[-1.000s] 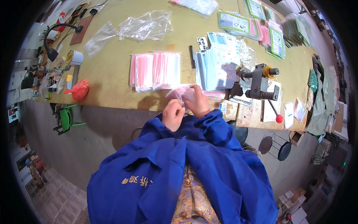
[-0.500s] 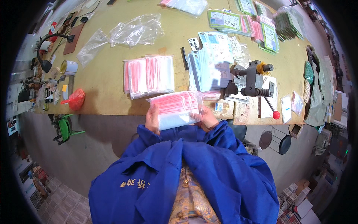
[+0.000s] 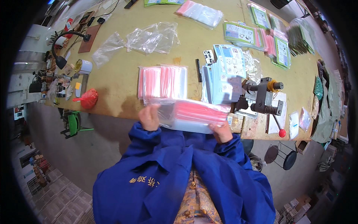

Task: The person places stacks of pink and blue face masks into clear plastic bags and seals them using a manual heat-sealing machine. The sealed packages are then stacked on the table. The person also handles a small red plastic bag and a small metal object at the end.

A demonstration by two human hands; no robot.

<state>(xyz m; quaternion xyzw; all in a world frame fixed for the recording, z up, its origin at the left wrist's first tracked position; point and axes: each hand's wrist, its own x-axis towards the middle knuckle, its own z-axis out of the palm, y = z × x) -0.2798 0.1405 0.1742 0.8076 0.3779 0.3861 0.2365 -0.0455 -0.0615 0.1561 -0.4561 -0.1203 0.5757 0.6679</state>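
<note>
At the table's front edge I hold a clear plastic bag [image 3: 166, 113] with a bundle of pink-edged zip bags [image 3: 199, 112] inside it. My left hand [image 3: 150, 117] is closed on the loose left end of the clear bag, its fingers slightly blurred. At the bundle's lower right corner, my right hand [image 3: 222, 132] grips with the thumb on top; its other fingers are hidden underneath. Just beyond lies a pile of pink-edged zip bags [image 3: 162, 82], partly overlapped by the bag's far edge.
A hand-lever press [image 3: 266, 97] with a red knob stands right of a stack of printed blue-white sheets [image 3: 225, 80]. Crumpled clear bags [image 3: 153, 38] lie farther back. Packed green sets [image 3: 244, 35] fill the far right. A red bag [image 3: 88, 98] sits at the left edge.
The bundle has shifted right within the clear bag, leaving its left end loose. My left hand has moved from the bundle's side to that loose end. The view has shifted too.
</note>
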